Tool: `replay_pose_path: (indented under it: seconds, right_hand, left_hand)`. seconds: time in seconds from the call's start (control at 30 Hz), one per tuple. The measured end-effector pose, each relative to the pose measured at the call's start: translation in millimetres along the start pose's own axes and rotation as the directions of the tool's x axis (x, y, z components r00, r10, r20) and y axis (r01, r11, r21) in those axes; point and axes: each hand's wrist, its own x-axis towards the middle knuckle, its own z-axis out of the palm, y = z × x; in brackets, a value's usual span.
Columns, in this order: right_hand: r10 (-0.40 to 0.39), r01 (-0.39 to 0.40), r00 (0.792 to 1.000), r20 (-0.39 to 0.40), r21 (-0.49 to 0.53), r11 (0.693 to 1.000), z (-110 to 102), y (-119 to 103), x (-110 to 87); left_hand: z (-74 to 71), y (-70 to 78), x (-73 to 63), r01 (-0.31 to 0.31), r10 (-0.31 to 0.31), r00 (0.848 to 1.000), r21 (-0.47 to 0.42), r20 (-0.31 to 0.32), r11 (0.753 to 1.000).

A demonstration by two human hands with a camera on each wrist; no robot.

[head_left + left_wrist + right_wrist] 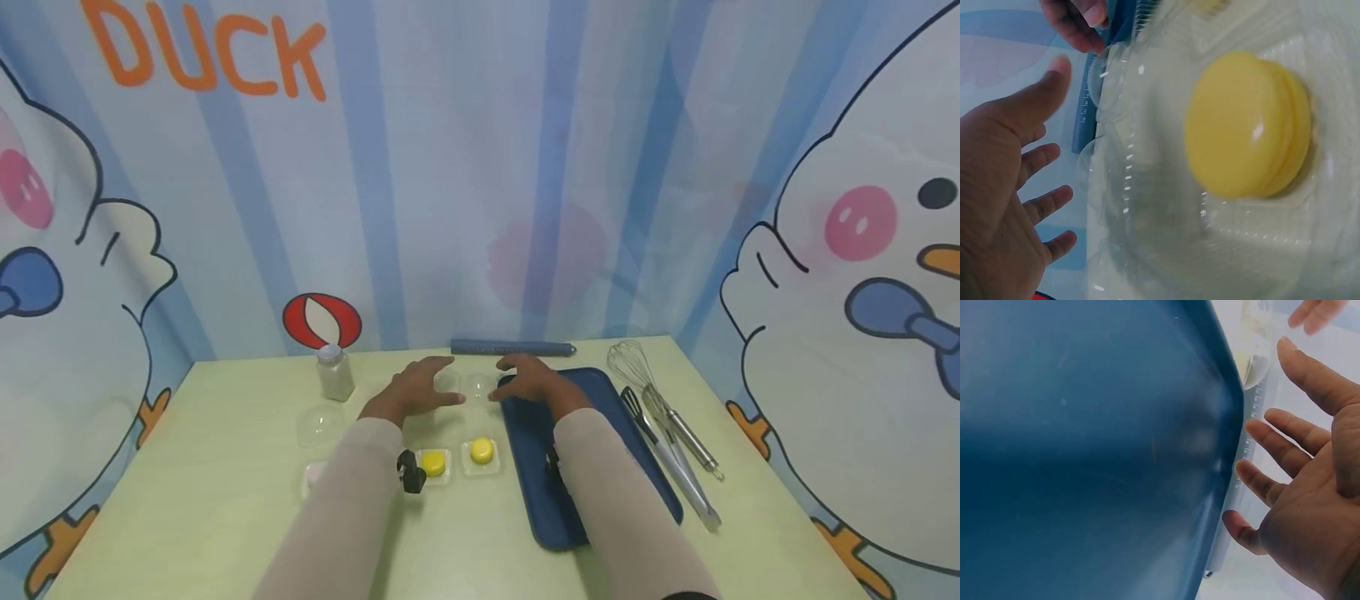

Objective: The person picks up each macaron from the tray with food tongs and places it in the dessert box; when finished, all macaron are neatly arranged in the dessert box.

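Observation:
My left hand (pixel 420 390) and right hand (pixel 534 382) hover facing each other over the back of the table, fingers spread and loosely bent, holding nothing. Between them stand two clear plastic domed lids (pixel 478 385). Nearer me, two yellow macarons (pixel 482 451) sit in small clear plastic containers (pixel 491 469). In the left wrist view one yellow macaron (pixel 1241 125) fills the middle, with the left palm beside it. A navy tray (pixel 528 479) lies under the right forearm; its edge passes close to the right fingers (pixel 1260 481) in the right wrist view.
A dark blue bar with scale marks (pixel 510 347) lies along the back edge. To the right are a whisk (pixel 632 364), tongs (pixel 693 492) and a slotted turner (pixel 637 410). A lidded jar (pixel 335 375), another clear lid (pixel 318 425) and a partly hidden pale pink item (pixel 315 473) stand left.

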Motion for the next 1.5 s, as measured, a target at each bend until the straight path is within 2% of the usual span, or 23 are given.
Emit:
replay_pose_path:
  seconds: [0.33,0.6,0.83,1.03,1.23,1.5]
  right_hand:
    - [-0.028,0.028,1.0,0.01,-0.002,1.0,10,6,4.2]
    - [0.034,-0.035,0.998,-0.049,-0.018,0.999,16,9,9.6]
    - [0.023,-0.027,0.997,-0.074,-0.047,0.999,21,15,15.9]
    - [0.015,-0.022,0.995,-0.094,-0.074,0.997,24,15,16.7]
    - [0.019,-0.028,0.995,-0.097,-0.086,0.996,25,11,15.5]
    - [0.015,-0.028,0.994,-0.112,-0.116,0.993,25,13,17.7]
  left_hand:
    - [29.5,4.0,17.0,-0.007,0.008,1.0,0.026,-0.029,1.0]
    - [29.0,9.8,21.1,-0.018,0.02,0.998,0.04,-0.058,0.999]
    - [34.4,7.9,22.0,-0.048,0.052,0.996,0.044,-0.078,0.998]
    - [35.6,8.2,21.9,-0.04,0.043,0.996,0.04,-0.078,0.998]
    - [38.1,5.1,25.0,-0.039,0.046,0.995,0.086,-0.083,0.996]
    - [44.0,3.6,28.2,-0.048,0.053,0.993,0.049,-0.109,0.998]
